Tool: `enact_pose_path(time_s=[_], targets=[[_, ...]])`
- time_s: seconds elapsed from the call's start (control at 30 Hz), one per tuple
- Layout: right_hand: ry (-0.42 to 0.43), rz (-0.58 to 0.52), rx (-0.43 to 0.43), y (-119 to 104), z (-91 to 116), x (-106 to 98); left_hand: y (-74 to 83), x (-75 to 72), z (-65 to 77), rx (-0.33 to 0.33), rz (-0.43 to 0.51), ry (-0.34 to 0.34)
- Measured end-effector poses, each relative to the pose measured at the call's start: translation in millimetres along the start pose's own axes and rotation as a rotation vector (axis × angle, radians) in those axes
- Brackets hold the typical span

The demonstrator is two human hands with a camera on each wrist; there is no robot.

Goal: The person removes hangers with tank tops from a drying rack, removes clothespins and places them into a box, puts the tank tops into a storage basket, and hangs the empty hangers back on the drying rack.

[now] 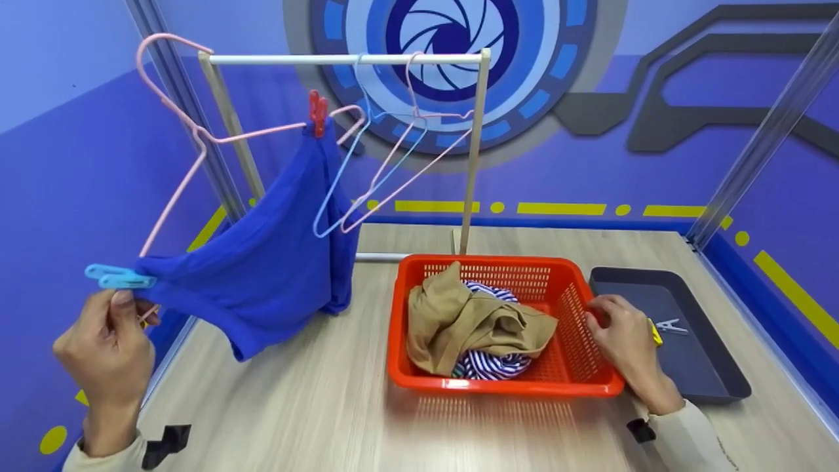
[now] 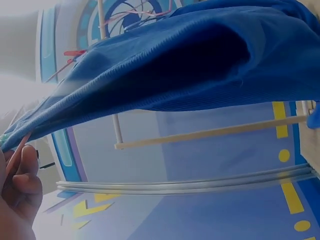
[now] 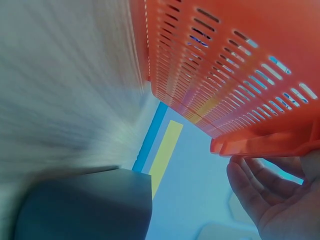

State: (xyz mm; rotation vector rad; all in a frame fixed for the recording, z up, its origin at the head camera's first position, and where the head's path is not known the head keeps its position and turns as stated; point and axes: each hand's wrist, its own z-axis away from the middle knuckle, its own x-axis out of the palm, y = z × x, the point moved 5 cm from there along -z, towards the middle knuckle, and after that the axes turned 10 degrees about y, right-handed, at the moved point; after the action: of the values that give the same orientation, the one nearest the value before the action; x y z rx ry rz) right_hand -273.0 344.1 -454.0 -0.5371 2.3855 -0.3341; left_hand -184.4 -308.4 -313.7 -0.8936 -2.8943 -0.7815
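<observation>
Blue shorts hang from a pink hanger, clipped by a red clothespin and a light blue clothespin. My left hand pinches the hanger's lower corner, right beneath the light blue clothespin. In the left wrist view the pink hanger runs into the left fingers, and the shorts' ribbed opening faces the camera. The hanger's hook overlaps the rack's left end in the head view. My right hand rests on the right rim of the red basket, fingers loosely bent; the rim hides some fingertips in the right wrist view.
A wooden rack with a white bar bears a blue hanger and another pink hanger. Tan cloth and striped cloth lie in the basket. A dark tray with clothespins stands right of it.
</observation>
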Motion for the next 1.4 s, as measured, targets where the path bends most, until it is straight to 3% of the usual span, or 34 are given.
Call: enact_pose_path(time_s=[0.4, 0.63, 1.07, 1.4], targets=[[-0.010, 0.005, 0.009, 0, 0, -1, 41.0, 9.5, 3.7, -0.017, 0.191, -0.058], [-0.010, 0.003, 0.009, -1, 0, -2, 50.6, 22.8, 10.3, 0.008, 0.264, -0.119], [-0.015, 0.014, 0.023, 0, 0, -1, 68.0, 65.0, 29.8, 0.111, 0.366, -0.226], [-0.002, 0.010, 0.011, 0, 0, -1, 83.7, 108.2, 41.7, 0.112, 0.457, -0.294]])
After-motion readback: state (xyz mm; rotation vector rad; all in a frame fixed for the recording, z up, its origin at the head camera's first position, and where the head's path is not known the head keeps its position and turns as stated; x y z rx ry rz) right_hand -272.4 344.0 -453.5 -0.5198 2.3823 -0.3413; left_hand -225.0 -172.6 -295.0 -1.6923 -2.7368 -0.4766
